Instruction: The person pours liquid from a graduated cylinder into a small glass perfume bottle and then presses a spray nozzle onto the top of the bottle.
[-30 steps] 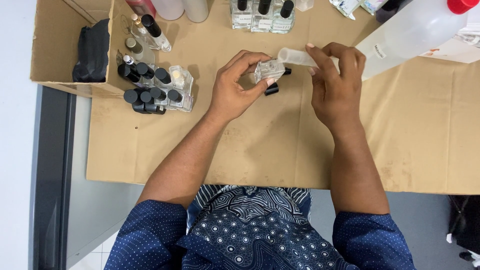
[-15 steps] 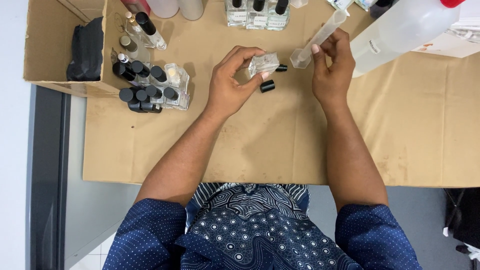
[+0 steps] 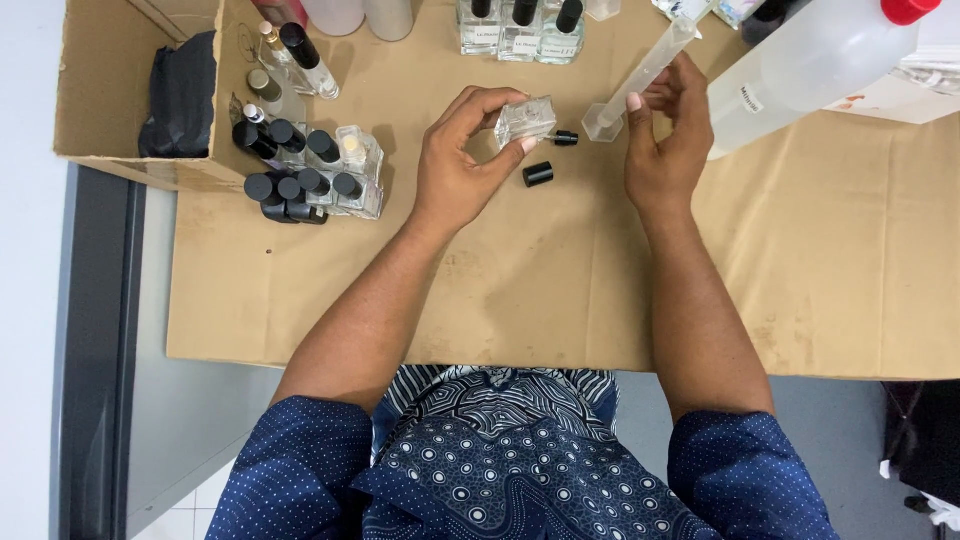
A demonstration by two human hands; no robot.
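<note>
My left hand (image 3: 462,150) grips a small square clear glass bottle (image 3: 525,121), tipped on its side with its black spray nozzle (image 3: 564,138) pointing right. My right hand (image 3: 668,140) holds a slim translucent measuring cylinder (image 3: 640,79) tilted, its base down near the nozzle and its top leaning up to the right. A loose black cap (image 3: 537,174) lies on the brown paper between both hands.
A cardboard box (image 3: 120,90) with black cloth sits at the left, with several small black-capped bottles (image 3: 300,170) beside it. Three clear bottles (image 3: 520,28) stand at the far edge. A large clear plastic bottle with a red cap (image 3: 830,60) lies at the right.
My right hand swung the cylinder from lying near the bottle to tilted up and to the right. The bottle in my left hand stayed in place, and the black cap now lies in plain sight.
</note>
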